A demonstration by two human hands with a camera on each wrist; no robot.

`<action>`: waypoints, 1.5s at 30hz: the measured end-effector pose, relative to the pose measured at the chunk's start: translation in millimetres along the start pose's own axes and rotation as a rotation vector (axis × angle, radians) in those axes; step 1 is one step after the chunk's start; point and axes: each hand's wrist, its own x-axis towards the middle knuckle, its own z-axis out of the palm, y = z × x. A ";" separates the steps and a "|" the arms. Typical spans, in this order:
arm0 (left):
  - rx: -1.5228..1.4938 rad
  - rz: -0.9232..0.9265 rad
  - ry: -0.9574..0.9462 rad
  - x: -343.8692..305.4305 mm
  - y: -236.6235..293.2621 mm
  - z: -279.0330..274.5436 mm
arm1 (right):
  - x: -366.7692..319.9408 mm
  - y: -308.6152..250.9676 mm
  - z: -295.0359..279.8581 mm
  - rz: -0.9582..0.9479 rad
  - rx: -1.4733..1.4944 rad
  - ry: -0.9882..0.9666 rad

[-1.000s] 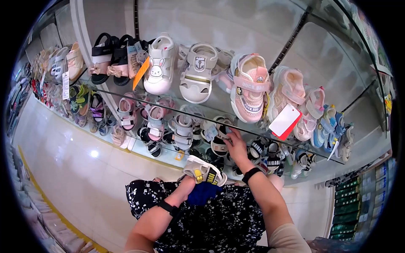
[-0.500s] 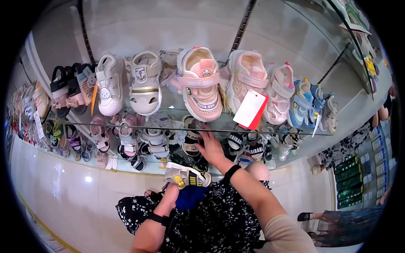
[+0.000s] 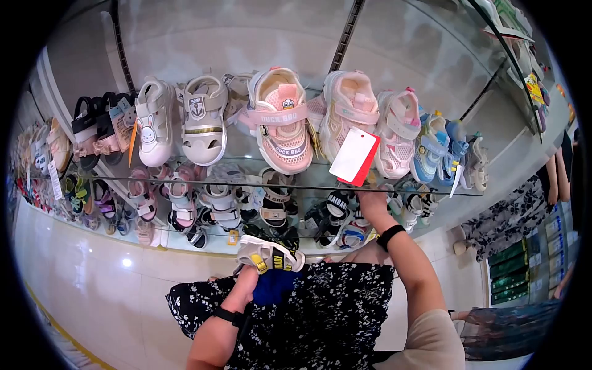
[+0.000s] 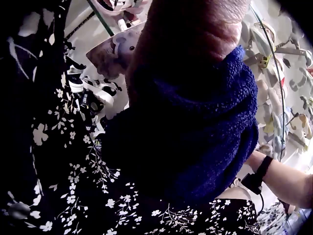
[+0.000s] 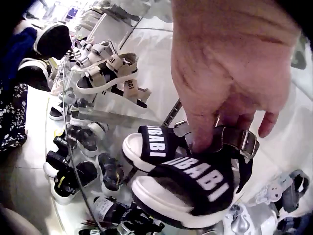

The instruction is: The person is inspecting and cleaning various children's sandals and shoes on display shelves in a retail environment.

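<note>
My left hand (image 3: 248, 282) holds a pair of grey-and-black children's sandals (image 3: 267, 255) with yellow straps, above my lap. A dark blue terry cloth (image 4: 234, 112) bunches against that hand and hides its fingers in the left wrist view. On the lower glass shelf, my right hand (image 5: 230, 73) reaches down to a pair of black children's sandals (image 5: 195, 183) with white lettering and white soles. Its fingers hook in at their ankle straps, one reaching down inside. The upper shelf and a hanging tag cover part of this hand in the head view.
Pink sneakers (image 3: 283, 126) and other children's shoes line the upper glass shelf, its front edge (image 3: 246, 186) just above my right hand. A white-and-red tag (image 3: 354, 157) hangs there. Beige sandals (image 5: 110, 73) stand nearby. At right are another person's patterned clothes (image 3: 509, 213).
My right hand has moved right along the lower shelf, from a black-and-beige sandal to the black lettered pair. My left hand keeps hold of the grey sandals. The head view has shifted right.
</note>
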 end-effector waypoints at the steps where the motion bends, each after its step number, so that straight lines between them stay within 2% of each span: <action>1: -0.008 -0.002 0.000 -0.5 0.3 0.6 | 3.4 -0.9 4.6 0.023 -0.049 0.023; 4: -0.020 -0.031 0.030 -2.7 3.8 4.7 | 11.2 -3.0 -16.1 0.128 0.218 -0.129; 5: -0.019 -0.030 0.009 0.1 0.9 3.7 | 20.4 -2.2 -11.0 0.179 0.278 -0.292; 8: 0.006 -0.013 -0.019 10.4 -6.9 -3.0 | 31.3 -4.3 22.5 0.121 0.407 -0.244; 11: 0.102 0.036 0.016 14.1 -11.0 -4.6 | 30.8 -2.3 20.5 0.118 0.549 -0.158; 12: 0.090 0.024 0.019 11.3 -7.1 -0.9 | 30.8 -0.4 16.5 0.114 0.602 -0.136; 13: 0.076 0.010 0.022 7.0 -2.3 3.3 | 31.7 2.2 26.6 0.102 0.803 -0.123; 16: 0.086 -0.020 -0.001 2.9 2.8 7.8 | 37.5 -1.9 44.5 0.060 0.929 -0.121; 18: 0.104 -0.028 -0.012 3.4 1.6 7.4 | 40.2 -14.3 46.3 0.062 1.061 -0.040; 20: 0.114 -0.023 -0.004 6.1 -1.4 7.4 | 41.9 -42.2 4.8 0.286 1.237 -0.086; 21: 0.133 -0.004 0.034 -10.3 16.5 25.0 | 50.0 -48.5 13.9 0.285 1.346 -0.071; 22: 0.091 -0.012 0.006 -6.5 12.6 21.2 | 56.8 -55.0 15.6 0.346 1.353 -0.146; 23: 0.134 0.024 0.014 0.9 4.1 14.3 | 65.5 -65.1 34.1 0.381 1.503 -0.025; 24: 0.176 0.059 0.023 0.7 6.8 15.2 | 70.1 -80.0 29.0 0.415 1.650 0.096; 25: 0.093 -0.001 0.000 -5.0 13.0 19.6 | 73.4 -84.2 21.9 0.434 1.550 0.003; 27: 0.063 0.008 -0.004 1.7 5.6 13.3 | 76.9 -87.8 -0.4 0.466 1.339 -0.173; 30: 0.116 0.044 0.020 13.9 -8.0 -0.6 | 84.5 -82.1 0.9 0.200 0.838 -0.140; 31: 0.136 0.058 0.031 15.1 -10.1 -2.9 | 89.9 -74.9 16.1 0.148 0.753 -0.118; 35: 0.204 0.103 0.007 12.0 -9.2 -4.2 | 103.1 -51.7 30.6 0.083 0.749 0.035; 39: 0.193 0.075 0.023 -2.7 10.0 12.4 | 105.8 -57.2 27.6 0.094 0.816 0.140; 44: 0.137 0.110 -0.011 19.0 -18.6 -5.1 | 122.6 -74.1 26.3 0.137 0.800 0.059; 45: 0.097 0.050 -0.059 19.4 -18.0 -8.4 | 124.0 -72.7 25.1 0.139 0.792 0.046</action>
